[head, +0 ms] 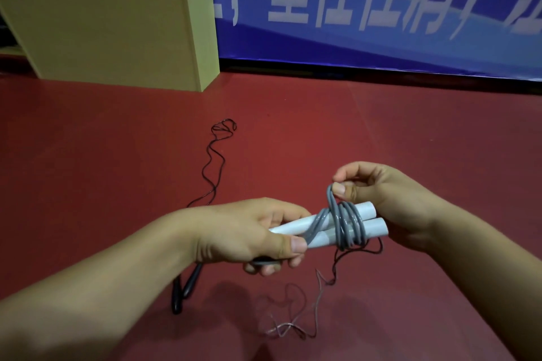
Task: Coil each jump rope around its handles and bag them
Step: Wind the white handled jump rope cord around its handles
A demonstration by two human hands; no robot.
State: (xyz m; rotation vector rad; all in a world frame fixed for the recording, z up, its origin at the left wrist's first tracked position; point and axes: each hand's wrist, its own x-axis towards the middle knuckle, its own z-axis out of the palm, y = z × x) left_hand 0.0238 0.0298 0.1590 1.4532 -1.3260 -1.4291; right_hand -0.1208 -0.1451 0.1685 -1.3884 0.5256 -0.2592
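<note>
Coiling grey rope (343,223) around white handles (372,221) gripped by left hand (252,231), right hand (381,193) pinches the loop above them; tucking likely follows.

Two hands are showing: the left hand (252,231) and the right hand (390,199). Two white handles (372,218) are lying side by side between them, with one grey rope (343,223) looping around the pair in several turns. Left of the white handles, two black handles (183,290) are resting on the red floor (381,126), and one thin black rope (214,161) is trailing away from them. Below the white handles, thin cord (296,316) is lying tangled; how many strands is unclear. One wooden box (111,23) is standing far behind.
</note>
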